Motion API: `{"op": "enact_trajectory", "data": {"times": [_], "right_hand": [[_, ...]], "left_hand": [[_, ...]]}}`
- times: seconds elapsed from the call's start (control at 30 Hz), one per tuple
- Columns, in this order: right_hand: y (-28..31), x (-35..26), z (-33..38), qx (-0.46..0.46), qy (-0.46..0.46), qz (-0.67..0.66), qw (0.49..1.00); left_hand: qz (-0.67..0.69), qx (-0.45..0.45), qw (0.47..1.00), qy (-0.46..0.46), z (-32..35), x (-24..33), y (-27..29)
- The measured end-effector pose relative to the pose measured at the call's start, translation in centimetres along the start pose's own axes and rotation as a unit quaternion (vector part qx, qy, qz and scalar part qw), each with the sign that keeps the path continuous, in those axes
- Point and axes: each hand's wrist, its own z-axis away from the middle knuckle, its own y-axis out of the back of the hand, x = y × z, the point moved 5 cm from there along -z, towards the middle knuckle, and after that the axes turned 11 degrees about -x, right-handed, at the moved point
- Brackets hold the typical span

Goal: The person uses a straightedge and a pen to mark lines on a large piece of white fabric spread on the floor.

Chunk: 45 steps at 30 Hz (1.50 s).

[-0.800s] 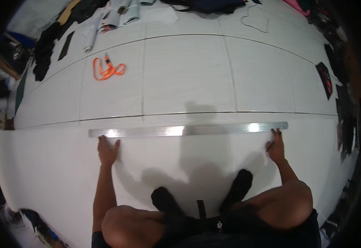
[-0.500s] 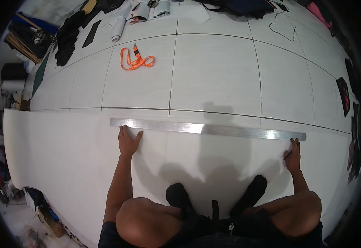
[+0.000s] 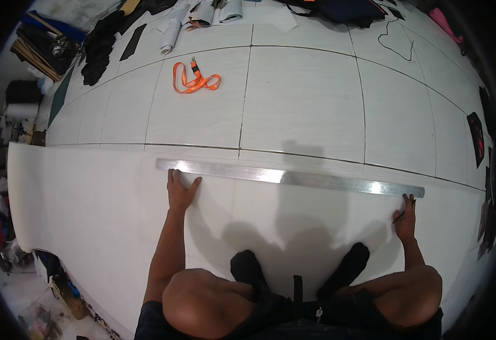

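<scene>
Metal straightedge (image 3: 290, 177) on white sheet (image 3: 89, 198): left hand (image 3: 180, 190) flat, fingers spread, at nine o'clock; right hand (image 3: 405, 218) pinching pencil (image 3: 399, 216) at three; press evenly

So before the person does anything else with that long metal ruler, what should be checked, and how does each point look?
1. Left hand pressing the ruler's left end: ok.
2. Right hand at the right end: ok; it seems to hold a thin dark pen, contact with the ruler cannot tell.
3. Metal ruler flat on the white sheet: ok.
4. Sheet smooth under the ruler: ok.
5. Orange strap clear of the ruler: ok.
6. Ruler aligned to marks: cannot tell.
</scene>
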Motion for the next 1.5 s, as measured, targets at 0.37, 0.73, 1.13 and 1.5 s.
{"op": "enact_trajectory", "data": {"times": [0.37, 0.73, 1.13, 1.5], "right_hand": [[-0.2, -0.2, -0.1, 0.002, 0.004, 0.021, 1.0], [-0.5, -0.2, -0.1, 0.018, 0.026, 0.025, 0.999], [-1.5, 0.3, -1.6, 0.094, 0.08, 0.024, 0.992], [4.8, 3.7, -4.5, 0.205, 0.009, -0.252, 0.946]], "left_hand": [[-0.048, -0.01, 0.999, -0.008, -0.4, 0.0, 0.7], [-0.087, -0.021, 0.996, -0.007, -0.7, -0.7, 0.6], [-0.058, 0.001, 0.998, 0.001, -2.6, -0.9, 1.0], [-0.087, -0.026, 0.994, 0.054, -2.4, 2.1, 0.8]]}}
